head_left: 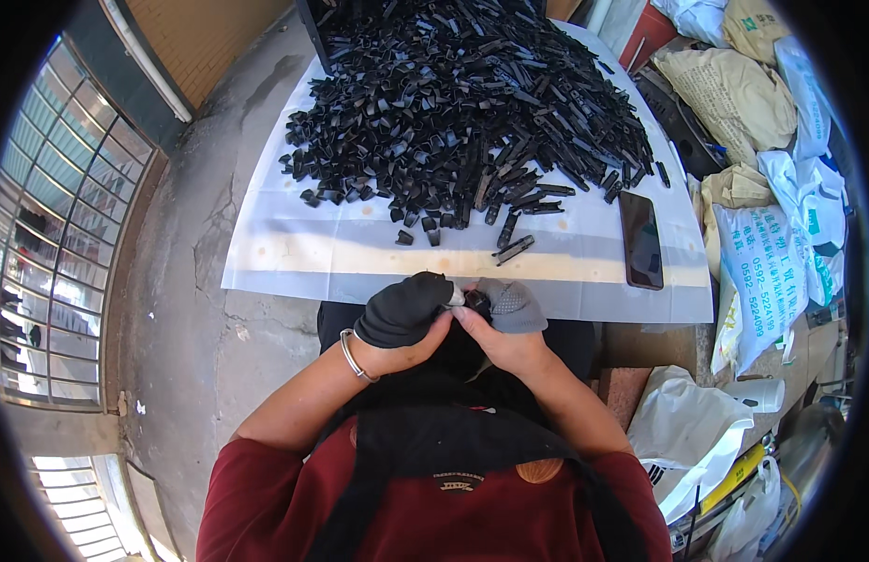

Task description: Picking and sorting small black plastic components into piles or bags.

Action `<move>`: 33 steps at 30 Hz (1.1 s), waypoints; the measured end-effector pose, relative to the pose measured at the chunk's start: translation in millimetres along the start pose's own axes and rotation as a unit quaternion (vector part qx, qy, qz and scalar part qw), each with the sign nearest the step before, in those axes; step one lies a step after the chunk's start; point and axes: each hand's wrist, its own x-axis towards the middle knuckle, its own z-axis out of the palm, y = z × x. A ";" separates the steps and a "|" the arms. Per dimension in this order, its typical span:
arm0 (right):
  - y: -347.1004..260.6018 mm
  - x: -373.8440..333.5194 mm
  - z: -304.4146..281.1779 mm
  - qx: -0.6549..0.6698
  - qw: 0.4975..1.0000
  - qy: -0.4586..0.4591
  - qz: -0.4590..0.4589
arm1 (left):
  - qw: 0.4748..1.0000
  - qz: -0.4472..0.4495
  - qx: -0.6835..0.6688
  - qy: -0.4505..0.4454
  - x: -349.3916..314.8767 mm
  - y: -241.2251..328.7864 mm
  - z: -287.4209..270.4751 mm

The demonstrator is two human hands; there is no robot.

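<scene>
My two hands meet just off the near edge of the table, in front of my apron. A small black plastic piece (476, 302) shows between the fingertips, mostly covered by them. My left hand (406, 314), in a black fingerless glove and with a silver bangle at the wrist, is closed in a pinch at its left side. My right hand (509, 323), in a grey glove, curls closed around the piece. Beyond them lies a large heap of black plastic pieces (453, 112), some short and curved, others long and strip-like. One loose strip (514, 248) lies nearest my hands.
A white sheet (294, 244) covers the table under the heap. A dark smartphone (640, 240) lies at its right side. Stuffed sacks (729, 94) and white printed bags (757, 272) are piled along the right. At the left is a barred window (64, 215).
</scene>
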 end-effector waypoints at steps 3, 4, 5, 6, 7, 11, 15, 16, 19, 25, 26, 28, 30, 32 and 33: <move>2.8 -3.0 0.5 0.064 0.996 0.040 0.037 | 0.895 -0.330 -0.289 -0.081 3.1 9.9 -9.1; 0.0 -1.6 2.8 0.065 0.996 0.039 0.036 | 0.821 -0.456 -0.303 -0.164 7.1 10.2 -15.7; -4.7 0.3 6.4 -0.010 0.998 0.053 -0.022 | 0.833 -0.436 -0.299 -0.161 13.4 24.9 -20.2; -7.8 1.5 9.4 -0.085 0.991 0.068 -0.079 | 0.868 -0.383 -0.294 -0.117 -4.9 8.7 1.9; -5.5 0.0 13.2 -0.094 0.991 0.063 -0.067 | 0.891 -0.315 -0.320 -0.062 -12.3 8.2 10.7; -17.1 4.5 9.5 -0.137 0.983 0.044 -0.114 | 0.750 -0.452 -0.482 -0.020 -28.0 -29.5 36.8; -15.7 0.6 -4.9 -0.174 0.982 0.012 -0.078 | 0.761 -0.483 -0.433 -0.001 -29.4 -29.3 29.6; -18.5 1.1 -9.2 -0.157 0.986 -0.005 -0.054 | 0.760 -0.485 -0.433 0.001 -33.9 -32.1 31.0; -23.3 -0.5 -10.2 -0.160 0.983 0.022 -0.084 | 0.887 -0.358 -0.292 0.003 -40.2 -36.0 30.8; -29.9 -5.9 -11.7 -0.269 0.961 0.003 -0.062 | 0.905 -0.347 -0.246 -0.005 -5.5 -2.5 5.8; -30.7 -5.4 -11.6 -0.289 0.955 0.006 -0.071 | 0.924 -0.312 -0.222 0.021 -6.8 -4.9 8.1; -29.0 -5.1 -10.4 -0.299 0.951 0.019 -0.083 | 0.940 -0.274 -0.198 0.047 -6.9 -5.3 7.6; -28.1 -4.7 -10.9 -0.309 0.946 0.033 -0.093 | 0.932 -0.301 -0.202 0.006 -5.2 -3.5 3.2; -29.6 -3.8 -12.3 -0.341 0.936 0.001 -0.089 | 0.944 -0.275 -0.183 0.004 -5.1 -5.1 3.2; -27.7 -3.9 -11.4 -0.341 0.936 0.001 -0.089 | 0.955 -0.248 -0.163 0.001 -4.8 -5.8 3.2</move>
